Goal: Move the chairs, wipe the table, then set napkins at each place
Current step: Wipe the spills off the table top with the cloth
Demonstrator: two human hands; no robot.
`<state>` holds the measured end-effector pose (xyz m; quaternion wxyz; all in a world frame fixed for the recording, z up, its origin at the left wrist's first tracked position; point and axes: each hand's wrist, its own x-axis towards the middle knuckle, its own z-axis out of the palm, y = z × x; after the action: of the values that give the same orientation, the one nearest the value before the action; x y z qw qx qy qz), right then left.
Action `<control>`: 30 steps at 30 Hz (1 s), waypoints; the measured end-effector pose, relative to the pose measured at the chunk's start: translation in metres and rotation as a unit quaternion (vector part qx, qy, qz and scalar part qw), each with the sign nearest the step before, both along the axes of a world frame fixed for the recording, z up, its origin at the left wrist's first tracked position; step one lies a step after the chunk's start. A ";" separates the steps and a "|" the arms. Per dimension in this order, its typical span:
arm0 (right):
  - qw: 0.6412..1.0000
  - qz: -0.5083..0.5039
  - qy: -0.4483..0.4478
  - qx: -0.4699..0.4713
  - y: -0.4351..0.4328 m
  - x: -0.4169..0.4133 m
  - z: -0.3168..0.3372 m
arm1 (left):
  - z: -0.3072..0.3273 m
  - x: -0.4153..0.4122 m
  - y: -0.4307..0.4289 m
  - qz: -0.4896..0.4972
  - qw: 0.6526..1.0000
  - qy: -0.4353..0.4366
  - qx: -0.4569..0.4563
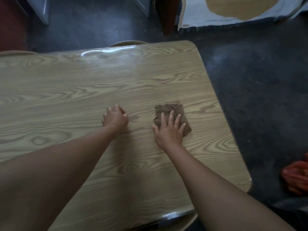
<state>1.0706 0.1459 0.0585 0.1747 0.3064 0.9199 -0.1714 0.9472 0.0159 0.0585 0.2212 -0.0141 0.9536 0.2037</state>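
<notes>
Right hand (169, 129) lies flat, fingers spread and straight, palm down on the brown cloth (179, 110). The cloth is folded into a rough square on the wood-grain tabletop (83, 90), right of centre and near the right edge. Its far and right parts stick out past the fingertips; the rest is under the palm.

Left hand (115, 118) rests on the bare tabletop just left of the cloth, not touching it. Its fingers are curled into a loose fist with nothing visible in it.

A curved chair back (126, 42) shows just beyond the far edge of the tabletop. Dark floor (250, 80) is to the right, with a red-orange bundle (296, 177) on it at the right edge of view, well apart from the cloth. No napkins are visible on the tabletop.
</notes>
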 end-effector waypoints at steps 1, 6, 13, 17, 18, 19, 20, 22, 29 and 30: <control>1.000 0.008 -0.014 0.006 -0.004 -0.003 -0.004 | 0.001 -0.001 0.002 0.006 1.000 0.015 0.015; 0.988 0.152 0.007 0.019 -0.028 -0.043 -0.013 | 0.010 -0.014 0.008 0.061 0.990 0.105 0.069; 0.926 0.376 -0.002 0.030 -0.048 -0.123 -0.014 | 0.014 -0.044 -0.002 0.209 0.966 0.131 0.079; 0.965 0.255 0.014 0.056 -0.010 -0.140 -0.020 | 0.003 -0.045 -0.008 0.167 0.974 0.130 0.075; 0.978 0.196 0.022 0.066 0.004 -0.140 -0.023 | 0.000 -0.046 -0.010 0.156 0.976 0.133 0.077; 0.987 0.135 0.025 0.078 0.020 -0.138 -0.024 | -0.002 -0.044 -0.010 0.146 0.977 0.136 0.081; 0.993 0.077 0.024 0.086 0.034 -0.136 -0.025 | -0.004 -0.043 -0.011 0.134 0.977 0.141 0.086; 0.996 0.005 0.023 0.085 0.044 -0.140 -0.026 | -0.007 -0.045 -0.017 0.126 0.976 0.151 0.096; 0.985 0.152 0.078 0.038 -0.054 -0.197 -0.032 | -0.008 -0.057 -0.062 0.184 0.953 0.221 0.098; 0.976 0.205 0.073 0.027 -0.075 -0.203 -0.030 | -0.007 -0.058 -0.068 0.203 0.948 0.227 0.097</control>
<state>0.8671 0.0711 0.0288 0.1297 0.1027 0.9778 -0.1288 0.8887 -0.0523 0.0516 -0.0473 -0.1391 0.9313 0.3332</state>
